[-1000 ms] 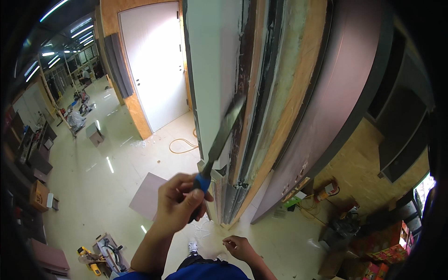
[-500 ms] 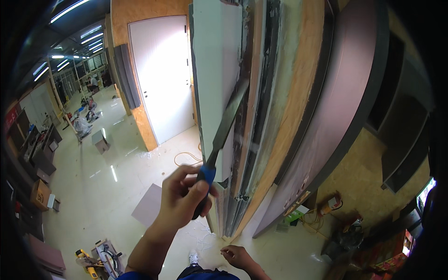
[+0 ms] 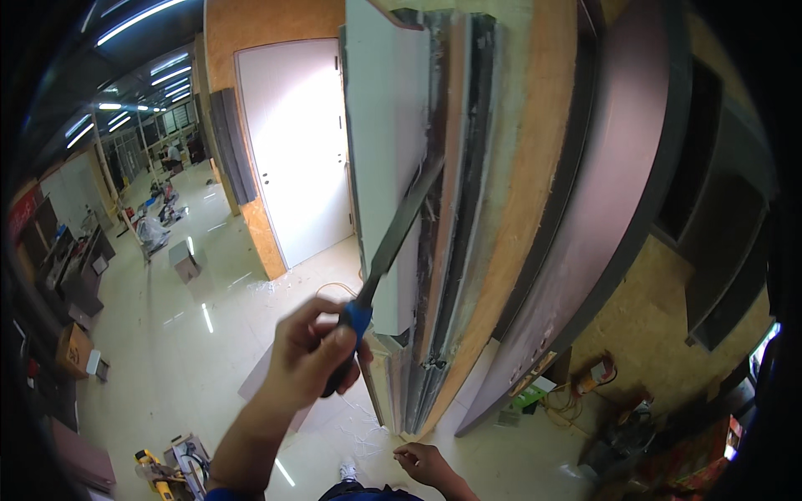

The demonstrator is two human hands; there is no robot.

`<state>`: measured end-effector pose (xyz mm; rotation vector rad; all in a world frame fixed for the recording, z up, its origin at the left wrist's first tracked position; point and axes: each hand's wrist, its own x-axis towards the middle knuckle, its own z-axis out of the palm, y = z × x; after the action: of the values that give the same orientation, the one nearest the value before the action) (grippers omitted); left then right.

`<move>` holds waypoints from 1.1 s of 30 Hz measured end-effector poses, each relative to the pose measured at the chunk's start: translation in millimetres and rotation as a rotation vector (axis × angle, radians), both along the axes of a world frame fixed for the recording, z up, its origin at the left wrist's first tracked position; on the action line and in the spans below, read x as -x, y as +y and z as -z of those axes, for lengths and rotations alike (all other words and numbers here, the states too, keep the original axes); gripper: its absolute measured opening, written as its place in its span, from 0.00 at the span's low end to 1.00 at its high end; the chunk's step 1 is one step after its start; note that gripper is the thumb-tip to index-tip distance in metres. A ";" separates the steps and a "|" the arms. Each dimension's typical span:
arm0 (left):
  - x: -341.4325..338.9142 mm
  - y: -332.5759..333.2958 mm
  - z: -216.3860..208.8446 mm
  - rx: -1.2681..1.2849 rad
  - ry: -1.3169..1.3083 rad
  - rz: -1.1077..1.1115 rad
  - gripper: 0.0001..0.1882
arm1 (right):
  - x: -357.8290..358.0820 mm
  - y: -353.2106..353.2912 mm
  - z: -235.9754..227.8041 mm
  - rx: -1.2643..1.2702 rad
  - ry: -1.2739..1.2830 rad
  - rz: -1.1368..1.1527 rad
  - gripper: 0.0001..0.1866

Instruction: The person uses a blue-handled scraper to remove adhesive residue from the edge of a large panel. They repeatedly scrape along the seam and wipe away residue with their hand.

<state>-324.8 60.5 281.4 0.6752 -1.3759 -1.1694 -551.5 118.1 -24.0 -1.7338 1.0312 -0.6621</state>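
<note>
My left hand [image 3: 313, 351] is closed around the blue and black handle of a chisel [image 3: 393, 242]. Its long flat metal blade slants up to the right. The blade's tip lies against the dark, rough edge strip of a tall upright frame [image 3: 468, 192], beside a pale panel [image 3: 384, 159]; whether it goes into the seam I cannot tell. White residue streaks the strips of the frame. Low down, near the foot of the frame, my right hand [image 3: 424, 463] hangs with its fingers curled together, and nothing shows in it.
A large pinkish door panel [image 3: 610, 159] leans at the right. Behind the frame stands a white door [image 3: 292, 150]. White shavings [image 3: 359, 417] litter the floor by my foot. A yellow power tool [image 3: 154, 472] sits at lower left, a grey box [image 3: 184, 260] farther off.
My left hand and the chisel have shifted slightly down and left in the picture, the tip still at the edge strip. The whole view has tilted a little. My right hand has hardly moved.
</note>
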 end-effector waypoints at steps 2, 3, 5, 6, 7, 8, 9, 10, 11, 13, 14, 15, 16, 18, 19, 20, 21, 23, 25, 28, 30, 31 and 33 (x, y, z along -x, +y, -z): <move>4.6 -8.4 -29.5 0.011 0.006 -0.017 0.12 | -2.6 -3.7 -1.9 0.020 0.024 -0.029 0.11; 5.7 -13.6 -35.7 0.010 0.017 -0.005 0.12 | -3.0 -5.0 -3.4 0.030 0.033 -0.037 0.11; 4.2 -10.8 -31.9 -0.010 0.040 0.036 0.13 | -4.9 -8.3 -1.3 0.058 0.033 -0.048 0.11; 0.0 -3.5 -19.5 -0.030 0.050 0.066 0.13 | -5.9 -9.3 -0.4 0.072 0.028 -0.055 0.11; -4.1 2.8 -9.7 -0.088 0.013 0.075 0.14 | -5.6 -9.0 -1.9 0.069 0.028 -0.060 0.11; -6.1 6.6 -6.7 -0.096 -0.038 0.059 0.14 | -5.8 -8.7 -4.1 0.064 0.030 -0.061 0.11; -8.5 5.9 -11.5 -0.084 -0.022 0.057 0.15 | -6.0 -8.7 -5.4 0.059 0.031 -0.062 0.11; -9.4 3.8 -23.6 -0.071 -0.006 0.055 0.15 | -7.6 -8.8 -5.0 0.080 -0.006 -0.058 0.11; -10.2 -2.5 -38.0 -0.034 -0.046 0.029 0.15 | -8.4 -7.8 -4.5 0.100 -0.037 -0.058 0.10; -9.8 -6.8 -53.6 -0.002 -0.044 0.041 0.14 | -7.8 -7.4 -8.2 0.125 -0.042 -0.070 0.10; -10.4 -6.4 -54.4 -0.007 -0.055 0.045 0.13 | -7.8 -8.2 -14.1 0.131 -0.021 -0.081 0.10; -10.4 -3.3 -44.9 -0.036 -0.052 0.055 0.13 | -8.0 -6.8 -16.4 0.135 -0.003 -0.091 0.10; -11.0 1.2 -29.0 -0.064 -0.048 0.066 0.14 | -8.7 -3.6 -15.0 0.129 -0.020 -0.079 0.09; -11.4 7.0 -12.9 -0.103 -0.107 0.046 0.17 | -10.1 0.1 -13.9 0.127 -0.049 -0.057 0.09; -11.2 6.3 -16.3 -0.082 -0.100 0.036 0.17 | -11.4 1.6 -14.6 0.132 -0.071 -0.056 0.09; -10.2 3.6 -22.3 -0.066 -0.082 0.029 0.18 | -10.6 3.8 -16.4 0.131 -0.082 -0.052 0.09; -4.7 -1.4 -32.1 -0.007 -0.085 0.009 0.18 | -11.3 4.0 -19.2 0.135 -0.096 -0.048 0.09; 7.3 -9.9 -48.5 0.007 -0.022 0.015 0.16 | -11.8 1.9 -31.7 0.164 -0.090 -0.066 0.09; 11.8 -11.5 -47.9 0.038 -0.040 -0.009 0.14 | -15.7 -0.9 -44.3 0.224 -0.113 -0.079 0.08; 15.5 -8.2 -17.8 0.049 -0.051 -0.086 0.16 | -19.9 -6.1 -69.0 0.262 -0.223 -0.056 0.07; 21.1 4.9 -2.0 0.022 0.056 -0.082 0.18 | -14.1 -9.4 -81.4 0.266 -0.267 -0.043 0.07; 13.7 10.3 0.7 0.039 0.017 -0.014 0.22 | -11.1 -8.7 -88.2 0.219 -0.302 -0.037 0.07; 17.1 16.8 11.8 0.115 -0.073 -0.096 0.22 | -5.7 -6.8 -103.1 0.207 -0.319 -0.019 0.06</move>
<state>-341.9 77.3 269.5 0.6993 -1.4449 -0.9904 -545.8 111.3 79.1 -1.7386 0.7440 -1.0252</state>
